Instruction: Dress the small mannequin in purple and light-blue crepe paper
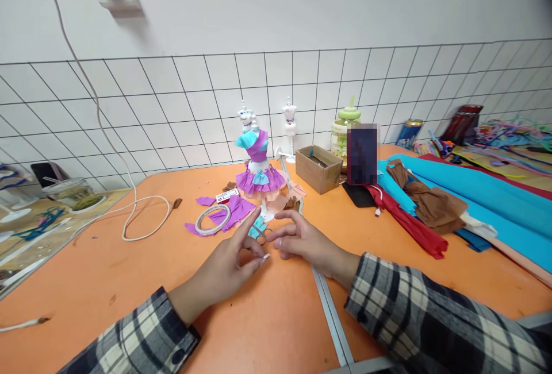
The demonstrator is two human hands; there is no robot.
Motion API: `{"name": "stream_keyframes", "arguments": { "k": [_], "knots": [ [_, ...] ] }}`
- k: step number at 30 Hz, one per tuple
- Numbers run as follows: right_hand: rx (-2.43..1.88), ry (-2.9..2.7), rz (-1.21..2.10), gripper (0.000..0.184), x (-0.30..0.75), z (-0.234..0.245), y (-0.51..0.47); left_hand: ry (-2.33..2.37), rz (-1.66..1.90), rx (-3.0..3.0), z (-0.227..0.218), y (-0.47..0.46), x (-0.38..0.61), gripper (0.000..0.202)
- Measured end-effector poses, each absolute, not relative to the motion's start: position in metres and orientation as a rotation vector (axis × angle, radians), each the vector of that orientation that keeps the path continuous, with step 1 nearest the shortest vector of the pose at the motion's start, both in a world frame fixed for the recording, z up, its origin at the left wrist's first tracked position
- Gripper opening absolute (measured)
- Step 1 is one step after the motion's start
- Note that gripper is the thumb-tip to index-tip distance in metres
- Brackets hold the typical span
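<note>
Low over the orange table, my left hand (226, 268) pinches a small white scrap (266, 256) between thumb and a curled finger, index finger stretched out. My right hand (308, 243) hovers opposite, its fingers bent and apart with nothing visible in them. Just beyond both hands lie scissors (261, 239) on blue crepe paper (257, 226). Behind them stands a small dress form (260, 158) wearing a purple and blue paper dress. A roll of tape (213, 219) rests on purple paper (239, 208) to the left, near a small white-and-red box (227, 195).
A cardboard box (318, 168), a green-lidded jar (347, 121) and an upright dark-screened device (362, 155) stand behind on the right. Blue, red and brown paper (435, 201) covers the right side. A white cable (137, 200) loops at left. A metal strip (330, 311) crosses the table.
</note>
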State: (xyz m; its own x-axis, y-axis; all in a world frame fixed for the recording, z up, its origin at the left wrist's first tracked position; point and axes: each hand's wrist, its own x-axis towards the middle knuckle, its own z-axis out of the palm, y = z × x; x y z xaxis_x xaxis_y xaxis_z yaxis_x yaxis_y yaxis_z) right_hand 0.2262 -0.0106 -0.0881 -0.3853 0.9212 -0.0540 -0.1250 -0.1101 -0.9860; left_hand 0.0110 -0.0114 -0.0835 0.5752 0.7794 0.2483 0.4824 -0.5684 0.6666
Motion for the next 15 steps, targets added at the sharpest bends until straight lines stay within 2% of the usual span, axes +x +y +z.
{"name": "stream_keyframes", "arguments": {
  "k": [4, 15],
  "knots": [
    [-0.894, -1.75, 1.233, 0.076, 0.2223, -0.0907, -0.0192, 0.962, 0.729, 2.24, -0.0855, -0.0118, 0.0135, 0.088],
    [-0.851, -2.014, 0.82, 0.071, 0.2244, -0.0926, -0.0201, 0.906, 0.763, 2.162, -0.0885, -0.01, 0.0114, 0.089]
  ]
}}
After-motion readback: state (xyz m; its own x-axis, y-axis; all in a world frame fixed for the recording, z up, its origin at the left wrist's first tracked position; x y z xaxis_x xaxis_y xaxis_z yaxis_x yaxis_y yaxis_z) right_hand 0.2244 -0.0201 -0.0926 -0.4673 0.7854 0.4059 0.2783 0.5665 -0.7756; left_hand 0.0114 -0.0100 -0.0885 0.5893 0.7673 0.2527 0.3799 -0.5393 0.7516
